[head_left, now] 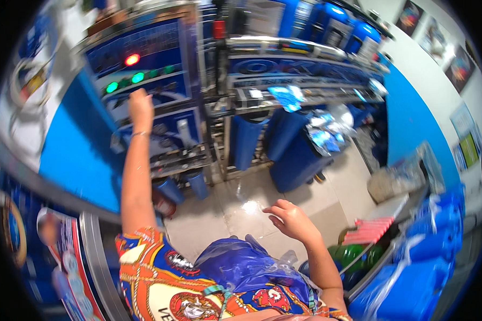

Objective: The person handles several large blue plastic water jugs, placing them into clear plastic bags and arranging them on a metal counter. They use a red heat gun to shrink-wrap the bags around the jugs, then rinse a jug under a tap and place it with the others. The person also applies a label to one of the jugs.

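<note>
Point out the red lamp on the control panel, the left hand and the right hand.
red lamp [132,59], head view, centre of the glowing lens.
left hand [141,105], head view, back of the hand.
right hand [290,218], head view, back of the hand.

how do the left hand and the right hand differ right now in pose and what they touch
The left hand is raised on an outstretched arm to the blue control panel, just below its row of green lights; the right hand hangs low over the tiled floor. The left hand looks closed at the panel, while the right hand is open with loosely curled fingers, touching nothing. Both hands are bare and hold nothing.
</note>
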Demonstrator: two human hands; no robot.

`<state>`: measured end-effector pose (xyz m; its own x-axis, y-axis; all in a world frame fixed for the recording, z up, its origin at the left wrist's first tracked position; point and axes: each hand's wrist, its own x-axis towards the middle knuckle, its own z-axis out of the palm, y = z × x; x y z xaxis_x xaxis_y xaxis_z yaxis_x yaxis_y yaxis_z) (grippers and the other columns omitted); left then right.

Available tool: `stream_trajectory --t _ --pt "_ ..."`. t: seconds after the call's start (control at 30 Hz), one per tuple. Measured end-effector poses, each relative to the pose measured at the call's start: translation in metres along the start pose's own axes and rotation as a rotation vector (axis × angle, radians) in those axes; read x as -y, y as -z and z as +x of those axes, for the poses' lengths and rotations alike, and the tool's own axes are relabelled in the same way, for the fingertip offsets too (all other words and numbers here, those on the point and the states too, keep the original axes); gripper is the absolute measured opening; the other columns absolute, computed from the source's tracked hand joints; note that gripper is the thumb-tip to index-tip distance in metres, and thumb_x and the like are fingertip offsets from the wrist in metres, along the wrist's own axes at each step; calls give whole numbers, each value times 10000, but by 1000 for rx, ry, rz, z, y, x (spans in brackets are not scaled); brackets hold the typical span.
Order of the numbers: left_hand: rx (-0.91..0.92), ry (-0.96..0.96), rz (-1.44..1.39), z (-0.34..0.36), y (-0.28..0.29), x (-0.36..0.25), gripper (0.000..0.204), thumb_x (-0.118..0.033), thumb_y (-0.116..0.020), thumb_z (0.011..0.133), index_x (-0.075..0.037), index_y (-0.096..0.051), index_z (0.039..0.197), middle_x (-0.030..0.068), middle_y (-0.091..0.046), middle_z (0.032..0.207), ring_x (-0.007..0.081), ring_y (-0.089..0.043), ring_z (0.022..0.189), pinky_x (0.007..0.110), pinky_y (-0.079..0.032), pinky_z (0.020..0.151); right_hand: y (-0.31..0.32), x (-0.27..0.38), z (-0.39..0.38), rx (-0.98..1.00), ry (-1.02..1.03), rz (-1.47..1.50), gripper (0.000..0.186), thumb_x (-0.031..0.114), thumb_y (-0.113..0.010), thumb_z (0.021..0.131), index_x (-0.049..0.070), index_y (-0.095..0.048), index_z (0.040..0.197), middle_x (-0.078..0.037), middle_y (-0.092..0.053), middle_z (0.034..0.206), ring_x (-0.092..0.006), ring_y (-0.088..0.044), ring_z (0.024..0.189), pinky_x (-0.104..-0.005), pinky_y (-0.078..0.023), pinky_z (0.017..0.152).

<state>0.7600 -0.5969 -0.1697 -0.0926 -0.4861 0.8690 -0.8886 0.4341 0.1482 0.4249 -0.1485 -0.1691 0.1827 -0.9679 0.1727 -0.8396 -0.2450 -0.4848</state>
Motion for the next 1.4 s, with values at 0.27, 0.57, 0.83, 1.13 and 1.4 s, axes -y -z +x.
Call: stream_trajectory --t 0.27,0.57,0.83,1.13,1.4 --pt "137 162 138 0 -15 8 262 -241 -550 977 4 -569 888 256 -654 830 438 -636 761 506 -507 678 -1 -35 -66 -35 -336 0 221 74 -669 824 97 -679 1043 -117 -620 921 -320 -631 887 -421 -529 780" --pt "1047 -273 -890 -90 -12 -275 359 -154 -715 802 -34 -644 1133 189 -674 959 339 -655 908 420 -514 806 -12 -14 -128 -291 -606 -32 205 129 -660 851 90 -669 1052 -123 -618 942 -329 -627 912 -427 -521 809" --pt "1605 -1437 -1277 -243 114 -525 363 -234 -703 879 -66 -634 1193 164 -649 1134 307 -655 1019 410 -529 890 -21 75 -251 -632 -1105 -130 237 129 -664 861 83 -668 1094 -126 -614 975 -331 -621 940 -407 -508 833" --pt "1430 -1211 -1434 -302 174 -601 209 -154 -666 826 -50 -710 1001 162 -688 968 347 -672 878 432 -533 806 -14 73 -314 -715 -1304 8 212 68 -663 843 45 -705 1050 -161 -657 959 -352 -644 901 -392 -513 805" --pt "1023 -347 -1133 -230 -56 -578 104 -93 -648 783 -66 -726 847 168 -667 875 350 -652 849 443 -523 772 36 -92 -221 -429 -861 48 233 47 -672 831 31 -701 1062 -139 -641 883 -262 -653 789 -342 -525 723"
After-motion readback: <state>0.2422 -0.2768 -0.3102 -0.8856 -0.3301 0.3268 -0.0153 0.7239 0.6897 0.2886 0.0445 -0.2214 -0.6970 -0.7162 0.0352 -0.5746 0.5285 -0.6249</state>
